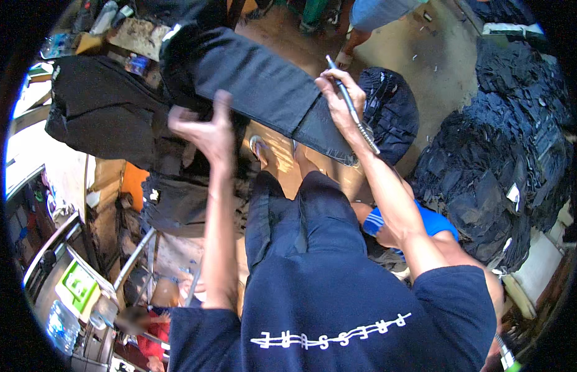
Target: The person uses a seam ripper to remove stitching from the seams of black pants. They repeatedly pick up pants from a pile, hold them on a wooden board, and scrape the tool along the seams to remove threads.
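A long black cloth piece [257, 77], with a seam across it and a frayed right end, lies slantwise in front of me. Above its near edge is my left hand [208, 130], open and slightly blurred, with thumb and fingers apart and nothing in it. My right hand [343, 102] is closed around a slim dark pen-like tool [343, 87] with a pale tip, beside the cloth's right end. I cannot tell whether that hand touches the cloth. More black cloth [102, 115] is draped to the left.
A round black cloth bundle [390, 102] stands beyond my right hand, and a large black cloth heap [487, 173] fills the right. A person in blue [434, 223] is close beneath my right arm. Another person's leg [358, 40] shows at the top. Clear bottles [62, 325] stand lower left.
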`<state>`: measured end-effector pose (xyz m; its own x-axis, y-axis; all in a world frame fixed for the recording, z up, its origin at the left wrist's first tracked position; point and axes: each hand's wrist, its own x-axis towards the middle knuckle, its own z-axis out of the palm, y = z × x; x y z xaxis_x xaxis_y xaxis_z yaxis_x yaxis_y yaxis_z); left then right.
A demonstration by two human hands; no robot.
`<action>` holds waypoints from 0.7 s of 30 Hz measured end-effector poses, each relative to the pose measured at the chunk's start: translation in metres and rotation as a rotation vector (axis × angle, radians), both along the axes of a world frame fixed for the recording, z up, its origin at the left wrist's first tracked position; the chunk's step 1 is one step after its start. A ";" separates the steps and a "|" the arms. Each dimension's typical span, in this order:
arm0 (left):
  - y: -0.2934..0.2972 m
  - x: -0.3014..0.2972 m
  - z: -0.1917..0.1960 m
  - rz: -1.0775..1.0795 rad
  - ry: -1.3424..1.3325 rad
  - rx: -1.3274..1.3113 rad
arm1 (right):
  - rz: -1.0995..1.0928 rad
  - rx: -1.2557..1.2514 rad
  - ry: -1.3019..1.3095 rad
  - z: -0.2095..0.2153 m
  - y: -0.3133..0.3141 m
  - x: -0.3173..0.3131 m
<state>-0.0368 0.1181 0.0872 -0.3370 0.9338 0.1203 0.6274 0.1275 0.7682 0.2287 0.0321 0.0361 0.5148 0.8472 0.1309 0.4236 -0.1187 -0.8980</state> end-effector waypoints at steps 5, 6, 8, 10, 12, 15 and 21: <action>-0.098 0.058 -0.034 -0.299 -0.782 -0.480 | 0.243 0.214 -0.154 0.013 -0.033 0.004; -0.099 0.061 -0.038 -0.290 -0.827 -0.371 | 0.253 0.154 -0.085 0.015 -0.043 0.001; -0.096 0.060 -0.037 -0.264 -0.674 -0.551 | 0.338 0.149 -0.069 0.012 -0.054 0.002; -0.095 0.057 -0.032 -0.269 -0.648 -0.574 | 0.429 0.211 -0.201 0.006 -0.059 0.005; -0.098 0.056 -0.028 -0.255 -0.734 -0.617 | 0.463 0.257 -0.185 0.000 -0.060 0.007; -0.102 0.056 -0.030 -0.159 -0.746 -0.617 | 0.485 0.270 -0.179 -0.005 -0.060 0.008; -0.104 0.055 -0.048 -0.212 -0.774 -0.518 | 0.466 0.276 -0.217 -0.006 -0.059 0.005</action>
<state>0.0179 0.0142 0.0395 0.0325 0.8592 -0.5105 0.0181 0.5102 0.8598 0.2339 -0.0264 0.0298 0.0324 0.8975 0.4397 0.5525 0.3505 -0.7562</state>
